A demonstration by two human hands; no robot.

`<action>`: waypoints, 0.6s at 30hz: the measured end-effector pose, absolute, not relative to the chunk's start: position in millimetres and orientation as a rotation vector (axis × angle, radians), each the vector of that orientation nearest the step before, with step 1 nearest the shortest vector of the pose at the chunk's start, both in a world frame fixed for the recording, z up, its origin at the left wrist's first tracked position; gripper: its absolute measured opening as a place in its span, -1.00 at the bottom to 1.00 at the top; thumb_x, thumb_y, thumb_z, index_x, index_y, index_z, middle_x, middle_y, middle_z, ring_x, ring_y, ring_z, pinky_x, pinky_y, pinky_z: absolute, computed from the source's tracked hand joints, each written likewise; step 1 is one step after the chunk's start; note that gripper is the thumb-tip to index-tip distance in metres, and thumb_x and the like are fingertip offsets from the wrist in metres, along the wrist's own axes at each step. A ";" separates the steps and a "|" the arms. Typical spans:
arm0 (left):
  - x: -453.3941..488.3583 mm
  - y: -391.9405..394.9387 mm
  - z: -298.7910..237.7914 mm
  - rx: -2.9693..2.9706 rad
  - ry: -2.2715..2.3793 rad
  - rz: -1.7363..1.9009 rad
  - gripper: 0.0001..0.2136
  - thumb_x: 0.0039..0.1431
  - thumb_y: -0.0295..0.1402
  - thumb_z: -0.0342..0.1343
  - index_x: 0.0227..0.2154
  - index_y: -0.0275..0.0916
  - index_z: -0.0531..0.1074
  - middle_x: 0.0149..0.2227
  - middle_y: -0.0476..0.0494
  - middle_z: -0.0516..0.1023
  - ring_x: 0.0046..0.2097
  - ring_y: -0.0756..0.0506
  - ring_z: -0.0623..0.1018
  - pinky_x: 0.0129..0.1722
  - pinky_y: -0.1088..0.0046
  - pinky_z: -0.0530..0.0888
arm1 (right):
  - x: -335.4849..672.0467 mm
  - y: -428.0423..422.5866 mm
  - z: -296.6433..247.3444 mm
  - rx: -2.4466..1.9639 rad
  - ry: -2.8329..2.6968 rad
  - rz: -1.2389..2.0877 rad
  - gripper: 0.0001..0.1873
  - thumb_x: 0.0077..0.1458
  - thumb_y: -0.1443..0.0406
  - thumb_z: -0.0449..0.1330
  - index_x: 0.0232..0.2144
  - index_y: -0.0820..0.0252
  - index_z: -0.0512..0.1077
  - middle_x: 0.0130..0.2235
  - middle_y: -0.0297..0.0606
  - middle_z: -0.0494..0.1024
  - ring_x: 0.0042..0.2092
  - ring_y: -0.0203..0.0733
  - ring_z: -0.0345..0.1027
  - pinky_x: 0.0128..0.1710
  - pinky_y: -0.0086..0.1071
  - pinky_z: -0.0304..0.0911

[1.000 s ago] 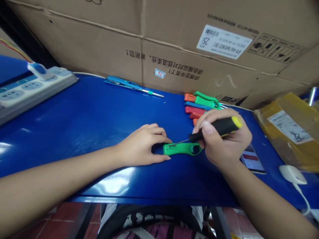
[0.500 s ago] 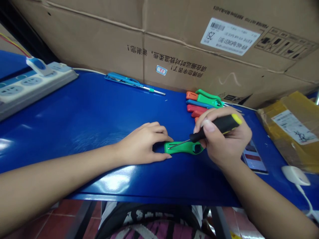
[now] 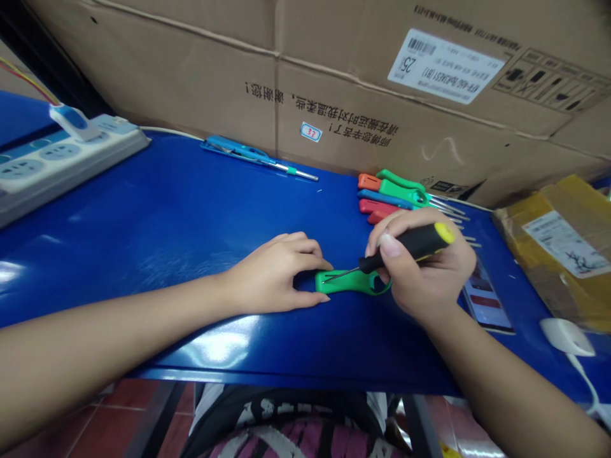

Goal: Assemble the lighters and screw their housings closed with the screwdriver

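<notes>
Green handle (image 3: 351, 282) lies flat near the tabletop's (image 3: 167, 216) front edge, left hand (image 3: 274, 273) pinching its end with curled fingers. Right hand (image 3: 424, 270) clenches the screwdriver (image 3: 405, 248), tip on the handle.

The scene was marked out as a small assembly or packing workshop. A glossy blue metal workbench (image 3: 167, 210) was backed by large cardboard shipping cartons (image 3: 191, 70), on which a barcode label (image 3: 443, 67) and handling symbols were printed. A batch of matching coloured plastic handles (image 3: 389, 194) was piled nearby. A screwdriver (image 3: 420, 242) was applied to one green handle (image 3: 344, 283), and a power strip (image 3: 62, 159) and a taped yellow parcel (image 3: 558, 254) were kept alongside.
</notes>
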State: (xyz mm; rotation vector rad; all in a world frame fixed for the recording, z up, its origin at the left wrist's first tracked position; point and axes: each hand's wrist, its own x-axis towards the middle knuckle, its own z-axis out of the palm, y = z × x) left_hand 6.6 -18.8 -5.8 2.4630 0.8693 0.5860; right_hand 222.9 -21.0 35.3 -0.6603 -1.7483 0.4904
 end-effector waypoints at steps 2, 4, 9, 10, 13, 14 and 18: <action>6.6 -18.8 -6.1 2.466 0.870 0.582 -0.66 0.21 -0.14 0.28 -0.01 -0.17 0.57 -0.10 -0.11 0.57 -0.04 -0.17 0.50 -0.02 0.26 0.38 | 222.2 -21.0 35.4 -0.654 -1.769 0.467 -0.93 0.17 0.37 0.27 -0.35 0.10 0.46 -0.42 -0.31 0.53 -0.52 -0.28 0.35 -0.57 -0.31 0.28; 6.4 -19.2 -6.7 2.470 0.873 0.578 -0.65 0.21 -0.14 0.28 -0.01 -0.17 0.57 -0.10 -0.11 0.57 -0.05 -0.17 0.50 -0.02 0.26 0.38 | 220.0 -21.8 36.6 -0.673 -1.792 0.456 -0.91 0.16 0.39 0.28 -0.29 0.10 0.48 -0.43 -0.33 0.51 -0.51 -0.27 0.36 -0.54 -0.31 0.31; 6.2 -19.9 -8.1 2.481 0.881 0.583 -0.65 0.21 -0.13 0.28 0.00 -0.16 0.56 -0.09 -0.09 0.57 -0.05 -0.17 0.49 -0.01 0.25 0.37 | 216.4 -19.3 37.6 -0.649 -1.805 0.353 -0.41 0.09 0.43 0.33 0.14 -0.01 0.35 -0.25 -0.35 0.56 -0.50 -0.30 0.41 -0.46 -0.30 0.40; 6.3 -19.9 -8.2 2.482 0.881 0.586 -0.65 0.21 -0.13 0.28 0.00 -0.16 0.56 -0.09 -0.09 0.57 -0.04 -0.18 0.49 -0.01 0.24 0.37 | 217.7 -18.2 37.5 -0.642 -1.815 0.324 -0.41 0.08 0.43 0.34 0.14 -0.02 0.35 -0.20 -0.33 0.56 -0.49 -0.30 0.43 -0.42 -0.28 0.43; 6.2 -19.9 -7.7 2.483 0.882 0.588 -0.65 0.21 -0.14 0.28 0.00 -0.16 0.56 -0.10 -0.09 0.57 -0.04 -0.18 0.49 -0.01 0.24 0.37 | 225.7 -16.6 39.6 -0.628 -1.922 0.336 -0.53 0.16 0.36 0.28 0.12 0.03 0.38 -0.16 -0.27 0.58 -0.32 -0.17 0.56 -0.20 -0.14 0.51; 6.3 -19.9 -7.4 2.481 0.883 0.586 -0.66 0.21 -0.15 0.29 -0.01 -0.16 0.56 -0.10 -0.09 0.57 -0.04 -0.18 0.50 -0.01 0.24 0.37 | 228.9 -16.8 41.4 -0.621 -1.974 0.374 -0.54 0.21 0.33 0.23 0.15 0.04 0.35 -0.11 -0.22 0.59 -0.22 -0.10 0.58 -0.15 -0.10 0.52; 7.3 -20.0 -6.4 2.471 0.886 0.585 -0.66 0.19 -0.16 0.30 -0.03 -0.17 0.57 -0.10 -0.09 0.58 -0.04 -0.18 0.51 -0.02 0.25 0.38 | 235.6 -17.8 50.0 -0.620 -2.134 0.470 -0.52 0.28 0.34 0.14 0.22 0.03 0.26 0.01 -0.15 0.56 -0.11 -0.08 0.58 -0.22 -0.17 0.55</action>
